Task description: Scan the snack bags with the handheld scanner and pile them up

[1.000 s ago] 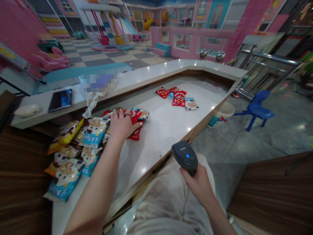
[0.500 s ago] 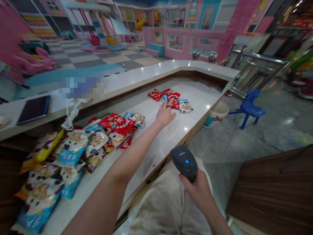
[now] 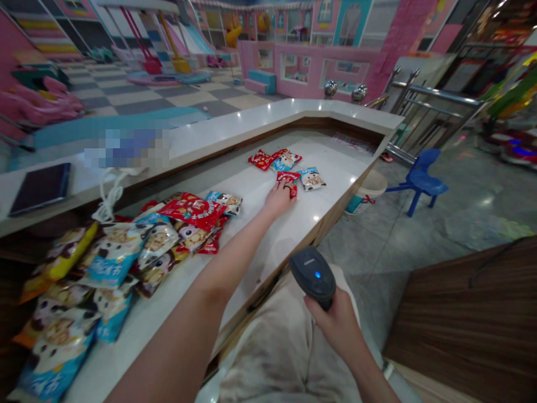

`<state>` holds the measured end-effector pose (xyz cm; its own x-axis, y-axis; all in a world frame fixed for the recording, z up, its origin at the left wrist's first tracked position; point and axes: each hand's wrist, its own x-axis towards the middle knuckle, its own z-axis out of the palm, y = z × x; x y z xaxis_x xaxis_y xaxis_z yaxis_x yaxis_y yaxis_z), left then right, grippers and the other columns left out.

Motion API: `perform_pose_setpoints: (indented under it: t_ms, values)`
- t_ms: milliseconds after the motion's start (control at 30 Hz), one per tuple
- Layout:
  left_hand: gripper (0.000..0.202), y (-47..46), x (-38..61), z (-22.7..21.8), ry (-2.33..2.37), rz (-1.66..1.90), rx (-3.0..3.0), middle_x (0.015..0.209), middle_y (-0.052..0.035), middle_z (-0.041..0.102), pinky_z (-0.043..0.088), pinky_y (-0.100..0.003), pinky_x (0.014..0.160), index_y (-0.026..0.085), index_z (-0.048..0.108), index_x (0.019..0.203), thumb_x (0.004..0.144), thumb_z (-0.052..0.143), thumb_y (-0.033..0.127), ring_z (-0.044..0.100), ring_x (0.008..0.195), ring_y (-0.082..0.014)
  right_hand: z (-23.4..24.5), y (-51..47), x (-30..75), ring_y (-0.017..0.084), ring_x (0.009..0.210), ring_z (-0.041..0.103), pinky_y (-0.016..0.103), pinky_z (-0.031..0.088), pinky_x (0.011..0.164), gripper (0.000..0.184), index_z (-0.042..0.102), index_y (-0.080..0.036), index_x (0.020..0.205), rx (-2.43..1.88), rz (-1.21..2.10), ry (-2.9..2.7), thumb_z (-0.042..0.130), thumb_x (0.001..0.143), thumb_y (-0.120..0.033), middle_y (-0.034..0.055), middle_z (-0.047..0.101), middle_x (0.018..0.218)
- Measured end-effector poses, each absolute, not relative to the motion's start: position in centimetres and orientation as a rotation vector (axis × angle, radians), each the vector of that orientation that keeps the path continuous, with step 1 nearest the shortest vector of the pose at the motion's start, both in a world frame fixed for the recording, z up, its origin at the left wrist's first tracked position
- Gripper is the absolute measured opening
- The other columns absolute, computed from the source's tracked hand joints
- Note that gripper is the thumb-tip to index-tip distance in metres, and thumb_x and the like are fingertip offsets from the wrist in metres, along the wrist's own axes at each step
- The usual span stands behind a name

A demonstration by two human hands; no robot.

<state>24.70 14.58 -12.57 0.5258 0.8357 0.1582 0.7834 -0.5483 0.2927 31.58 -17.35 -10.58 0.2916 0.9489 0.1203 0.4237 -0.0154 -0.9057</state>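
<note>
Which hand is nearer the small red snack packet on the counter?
Left. The left hand touches the red snack packet; the right hand is far back over the person's lap, gripping a barcode scanner.

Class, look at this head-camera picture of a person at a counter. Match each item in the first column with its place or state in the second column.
Column 1
1. Left hand
2. Right hand
3. Handheld barcode scanner
4. Blue plastic chair

Column 2
A. Standing on the tiled floor beyond the counter
B. Showing a small blue light
C. Touching a red snack packet on the white counter
D. Closed around a handle

Right pairs: 1-C, 2-D, 3-B, 4-A
</note>
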Motion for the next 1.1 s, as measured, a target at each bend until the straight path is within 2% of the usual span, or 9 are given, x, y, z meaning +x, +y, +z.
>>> perform_pose_setpoints:
  t_ms: [100,233,433,600,700,800,867,1100]
  values:
    - [0.066,9.4,21.6,-12.6,1.364,0.468,2.643,0.156,-0.0188,0.039,0.032,-0.044,0.118,0.01,0.046,0.144,0.09,0.057,0.046,0.037,0.144,-0.0335,-10.5,-17.7,31.3,0.019,0.063,0.066,0.024,0.051,0.059,0.008,0.069,-0.018,0.079,-1.576,0.69,-1.29,0.063,0.077,-0.023,0.0022,0.072,0.069]
    - [0.069,3.0,17.8,-12.8,1.39,0.536,2.625,0.155,-0.0173,0.041,0.033,-0.046,0.118,0.013,0.045,0.144,0.087,0.065,0.046,0.04,0.141,-0.0326,-10.3,-18.1,30.9,0.02,0.062,0.066,0.024,0.05,0.057,0.008,0.069,-0.018,0.078,-1.575,0.681,-1.316,0.063,0.077,-0.023,0.0022,0.072,0.069]
    - [0.064,-1.5,14.6,-13.5,1.287,0.777,2.443,0.151,-0.0144,0.047,0.033,-0.044,0.119,0.017,0.046,0.143,0.085,0.069,0.031,0.042,0.14,-0.0274,-10.1,-18.6,29.9,0.019,0.062,0.066,0.023,0.048,0.057,0.007,0.068,-0.018,0.076,-1.578,0.689,-1.33,0.062,0.076,-0.022,0.0007,0.071,0.066]
    - [0.054,-1.1,13.6,-13.7,1.07,1.108,1.9,0.146,-0.0107,0.053,0.032,-0.043,0.119,0.021,0.05,0.139,0.089,0.062,0.035,0.048,0.136,-0.024,-10.0,-18.8,29.5,0.021,0.067,0.068,0.025,0.05,0.06,0.01,0.07,-0.017,0.08,-1.584,0.705,-1.332,0.062,0.077,-0.023,0.0022,0.074,0.072]
    - [0.043,-0.4,13.6,-13.5,0.948,1.254,1.292,0.136,-0.0069,0.062,0.04,-0.042,0.113,0.024,0.058,0.129,0.09,0.057,0.041,0.056,0.128,-0.0235,-9.8,-18.7,29.4,0.021,0.066,0.067,0.025,0.05,0.06,0.01,0.069,-0.018,0.08,-1.584,0.693,-1.331,0.062,0.078,-0.024,0.0023,0.073,0.071]
    - [0.036,0.2,13.6,-13.2,0.781,1.188,0.791,0.119,-0.0092,0.071,0.052,-0.045,0.1,0.02,0.063,0.112,0.09,0.049,0.046,0.065,0.116,-0.026,-9.8,-18.6,29.3,0.021,0.064,0.067,0.025,0.05,0.059,0.009,0.068,-0.018,0.079,-1.578,0.673,-1.333,0.062,0.078,-0.024,0.0017,0.072,0.068]
    - [0.037,0.4,13.6,-13.1,0.707,1.115,0.665,0.113,-0.0109,0.072,0.054,-0.047,0.095,0.019,0.064,0.106,0.091,0.046,0.047,0.067,0.112,-0.0272,-9.8,-18.4,29.1,0.021,0.064,0.067,0.025,0.05,0.058,0.01,0.069,-0.018,0.08,-1.569,0.678,-1.344,0.062,0.078,-0.025,0.0016,0.072,0.069]
    - [0.038,0.2,13.8,-12.8,0.644,1.07,0.624,0.114,-0.0114,0.073,0.052,-0.047,0.1,0.016,0.065,0.11,0.092,0.044,0.042,0.066,0.115,-0.0269,-9.4,-17.8,28.2,0.02,0.063,0.065,0.025,0.048,0.059,0.011,0.067,-0.017,0.077,-1.546,0.668,-1.381,0.061,0.079,-0.025,0.0014,0.07,0.067]
